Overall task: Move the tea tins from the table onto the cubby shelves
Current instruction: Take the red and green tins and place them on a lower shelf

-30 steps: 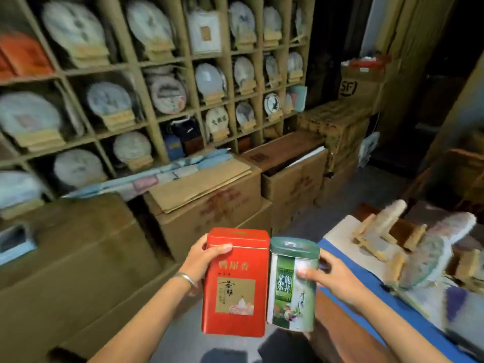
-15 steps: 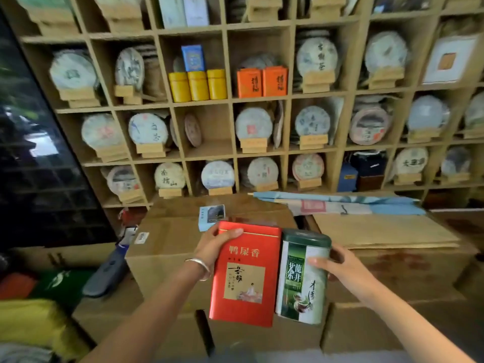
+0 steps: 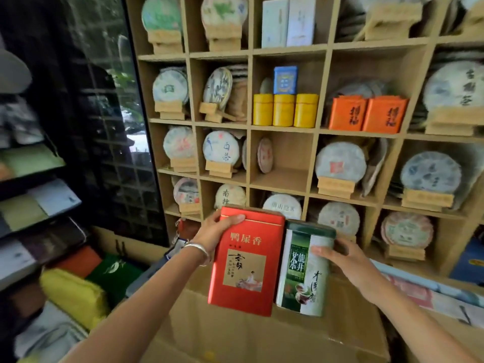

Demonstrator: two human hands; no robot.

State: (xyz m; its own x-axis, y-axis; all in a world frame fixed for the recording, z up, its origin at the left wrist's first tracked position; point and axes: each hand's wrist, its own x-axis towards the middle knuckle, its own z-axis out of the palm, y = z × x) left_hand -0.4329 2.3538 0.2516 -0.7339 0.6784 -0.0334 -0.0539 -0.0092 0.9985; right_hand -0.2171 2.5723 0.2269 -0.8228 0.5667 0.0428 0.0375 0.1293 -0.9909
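My left hand grips the top left corner of a tall red tea tin with gold characters. My right hand holds a green and white tea tin by its right side. Both tins are upright, side by side and touching, held in the air in front of the wooden cubby shelves. Straight above the tins is a nearly bare cubby with one small tea cake leaning at its left wall.
Most cubbies hold wrapped round tea cakes on wooden stands. One cubby has three yellow tins and a blue box, another two orange tins. Cardboard boxes stand below my arms. A dark glass panel and racks of packets lie to the left.
My view has swung left and closer to the shelves, off the table side. Both tins have risen toward the cubbies, still held side by side.
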